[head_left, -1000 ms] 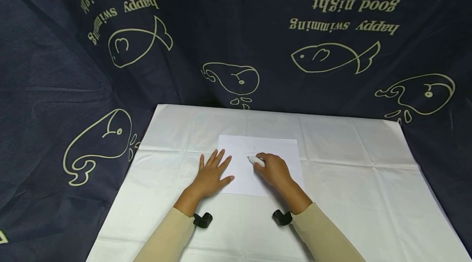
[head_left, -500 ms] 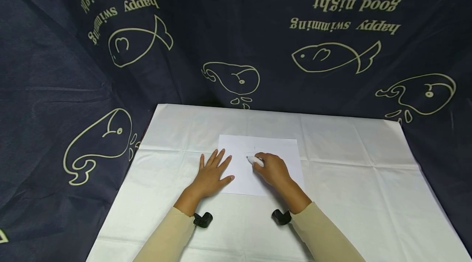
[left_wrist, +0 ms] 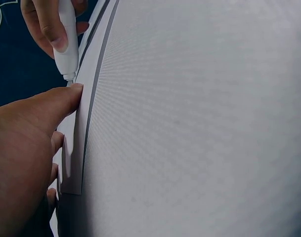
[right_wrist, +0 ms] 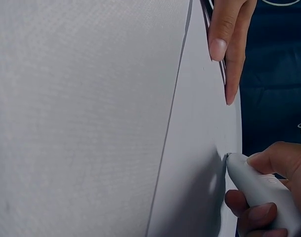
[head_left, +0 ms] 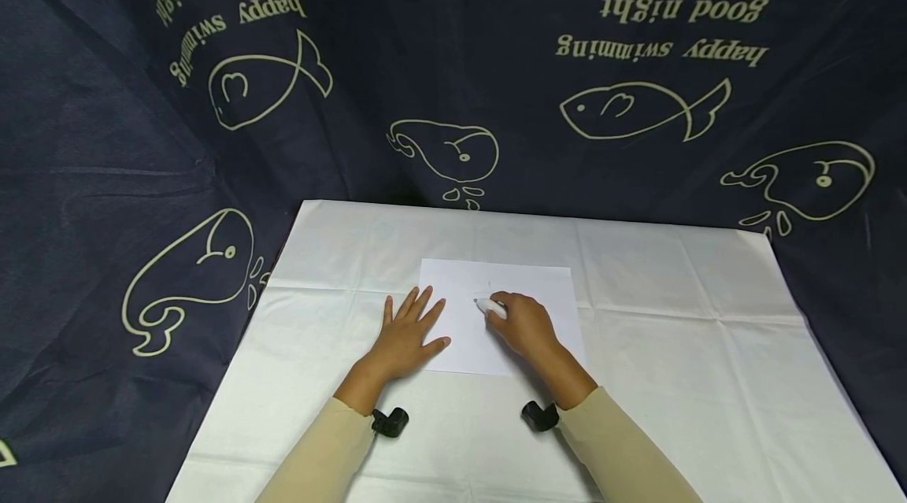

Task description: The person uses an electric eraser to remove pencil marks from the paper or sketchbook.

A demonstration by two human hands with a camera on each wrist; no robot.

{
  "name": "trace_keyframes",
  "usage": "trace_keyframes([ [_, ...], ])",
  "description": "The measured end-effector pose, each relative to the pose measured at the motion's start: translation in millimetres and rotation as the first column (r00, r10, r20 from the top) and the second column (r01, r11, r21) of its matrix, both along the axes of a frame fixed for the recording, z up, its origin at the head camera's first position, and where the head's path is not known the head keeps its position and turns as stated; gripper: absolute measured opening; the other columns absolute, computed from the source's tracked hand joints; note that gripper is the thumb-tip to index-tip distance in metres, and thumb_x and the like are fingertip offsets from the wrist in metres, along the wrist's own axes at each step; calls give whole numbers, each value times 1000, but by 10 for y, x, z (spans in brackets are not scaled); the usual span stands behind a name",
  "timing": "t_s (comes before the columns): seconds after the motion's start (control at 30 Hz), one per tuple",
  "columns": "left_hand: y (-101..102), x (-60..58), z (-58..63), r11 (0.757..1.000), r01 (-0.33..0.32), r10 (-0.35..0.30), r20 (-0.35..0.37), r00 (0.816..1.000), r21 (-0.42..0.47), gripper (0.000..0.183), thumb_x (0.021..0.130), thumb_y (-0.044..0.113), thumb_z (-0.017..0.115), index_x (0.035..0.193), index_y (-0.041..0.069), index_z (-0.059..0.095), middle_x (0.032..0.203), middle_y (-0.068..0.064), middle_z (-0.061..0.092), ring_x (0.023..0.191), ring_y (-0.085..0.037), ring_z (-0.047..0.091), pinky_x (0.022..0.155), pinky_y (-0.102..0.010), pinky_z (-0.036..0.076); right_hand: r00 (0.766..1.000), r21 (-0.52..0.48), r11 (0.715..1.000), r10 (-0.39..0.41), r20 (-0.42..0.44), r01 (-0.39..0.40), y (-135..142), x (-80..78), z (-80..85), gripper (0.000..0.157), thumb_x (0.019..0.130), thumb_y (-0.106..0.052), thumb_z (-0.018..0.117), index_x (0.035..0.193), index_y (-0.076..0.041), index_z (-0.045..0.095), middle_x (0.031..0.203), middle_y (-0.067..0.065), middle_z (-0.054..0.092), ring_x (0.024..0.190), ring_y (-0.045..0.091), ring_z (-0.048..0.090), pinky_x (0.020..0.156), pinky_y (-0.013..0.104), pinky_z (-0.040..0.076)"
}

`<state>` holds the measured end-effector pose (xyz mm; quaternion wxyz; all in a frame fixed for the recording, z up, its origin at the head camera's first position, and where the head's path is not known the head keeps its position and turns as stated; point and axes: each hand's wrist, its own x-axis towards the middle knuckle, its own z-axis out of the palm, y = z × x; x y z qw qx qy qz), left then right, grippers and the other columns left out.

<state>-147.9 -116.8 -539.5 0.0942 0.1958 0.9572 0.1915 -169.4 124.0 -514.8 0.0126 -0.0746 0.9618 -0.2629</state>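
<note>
A sheet of white paper (head_left: pixel 460 353) lies on the white cloth. Across its left edge rests my left hand (head_left: pixel 402 342), palm down with fingers spread; the thumb (left_wrist: pixel 71 96) reaches over the sheet in the left wrist view. My right hand (head_left: pixel 526 327) grips a thick white pen (head_left: pixel 491 307), its narrow tip pointing left and down at the middle of the paper. In the right wrist view the pen (right_wrist: pixel 259 185) sits between thumb and curled fingers, tip right at the paper's surface. Thin faint marks (head_left: pixel 489 284) show on the sheet just above the pen.
White creased cloth (head_left: pixel 659 330) covers the table around the paper. Behind and to the left hangs a dark blue curtain (head_left: pixel 453 54) printed with fish, whales and upside-down lettering. A small black camera sits at each wrist, the left camera (head_left: pixel 390 423) and the right camera (head_left: pixel 541 416).
My right hand and the pen have shifted very slightly left across the paper. My left hand and the sheet have stayed in place.
</note>
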Motion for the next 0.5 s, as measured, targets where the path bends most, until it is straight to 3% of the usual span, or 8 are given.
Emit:
trace_keyframes([
  [0.5,-2,-6,-14,1000,1,-1,-14,1000,0,70,102,56,48,161,22,30,172,-7,13,160,-32,5,122,-70,-3,1000,3,1000,-2,-6,2,-22,2,15,32,90,-23,73,118,-7,74,106,15,77,83,25,69,73,43,54],
])
